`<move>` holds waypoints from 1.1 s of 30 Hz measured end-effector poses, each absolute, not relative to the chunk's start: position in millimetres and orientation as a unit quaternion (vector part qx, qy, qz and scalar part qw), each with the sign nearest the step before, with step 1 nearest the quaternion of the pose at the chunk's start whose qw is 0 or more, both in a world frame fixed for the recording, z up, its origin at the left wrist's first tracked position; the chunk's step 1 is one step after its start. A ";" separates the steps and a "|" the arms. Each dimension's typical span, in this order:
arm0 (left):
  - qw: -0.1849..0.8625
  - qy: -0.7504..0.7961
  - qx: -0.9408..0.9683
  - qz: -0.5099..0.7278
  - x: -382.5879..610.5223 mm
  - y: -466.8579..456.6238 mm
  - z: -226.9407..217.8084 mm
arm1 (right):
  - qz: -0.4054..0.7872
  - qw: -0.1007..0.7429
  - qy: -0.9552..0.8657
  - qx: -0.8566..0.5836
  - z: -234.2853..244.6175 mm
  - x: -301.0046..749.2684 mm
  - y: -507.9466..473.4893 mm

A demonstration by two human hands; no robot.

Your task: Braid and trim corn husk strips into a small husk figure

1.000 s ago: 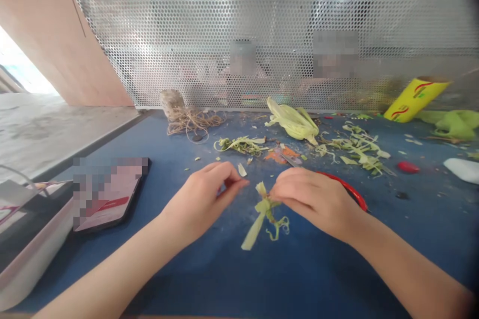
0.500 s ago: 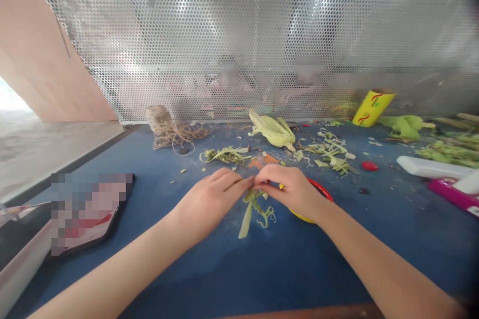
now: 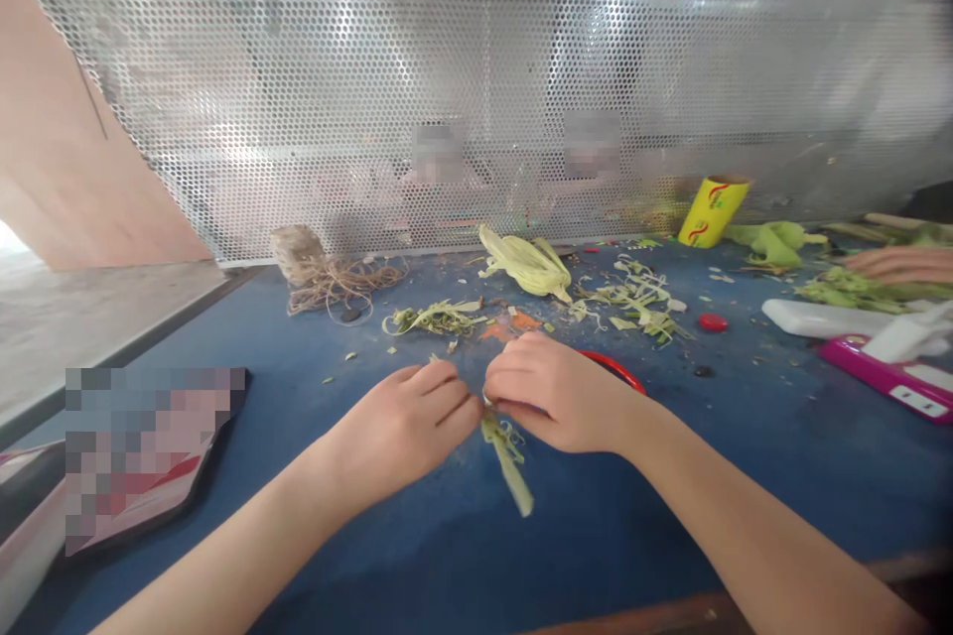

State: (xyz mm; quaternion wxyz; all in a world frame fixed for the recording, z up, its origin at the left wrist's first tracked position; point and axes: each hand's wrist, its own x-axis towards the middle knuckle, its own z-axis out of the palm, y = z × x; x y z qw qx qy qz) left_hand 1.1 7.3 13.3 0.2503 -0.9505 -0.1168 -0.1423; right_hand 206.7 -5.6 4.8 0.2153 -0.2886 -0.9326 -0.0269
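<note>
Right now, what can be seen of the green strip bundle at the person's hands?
The bundle is pale green and looks like plant fibre: thin curled strands above, one wider flat strip slanting down to the right. Its top is pinched in the right hand; whether the left hand touches it is unclear, as is contact with the blue table.

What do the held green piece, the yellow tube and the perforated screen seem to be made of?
Green piece: probably plant husk, matte; pale, curling strips show. Yellow tube: card or plastic, smooth, red-printed; the look cannot settle which. Perforated screen: likely metal, shiny, given grey colour and bright glints.
</note>
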 end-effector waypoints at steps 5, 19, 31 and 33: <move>0.176 -0.150 -0.964 -0.132 -1.2 6.5 15.3 | -0.134 0.157 -0.932 -0.298 3.7 203.3 -10.9; 0.205 -0.081 -0.966 -0.137 -0.9 2.0 6.1 | -0.138 0.160 -0.953 -0.219 -8.5 196.7 -9.0; 0.066 -0.062 -0.986 -0.139 -5.0 -4.0 8.8 | -0.164 0.177 -0.962 -0.127 -10.6 193.7 -13.6; 0.054 -0.071 -0.986 -0.144 -5.2 -6.9 9.3 | -0.158 0.183 -0.962 -0.124 -9.9 193.5 -13.4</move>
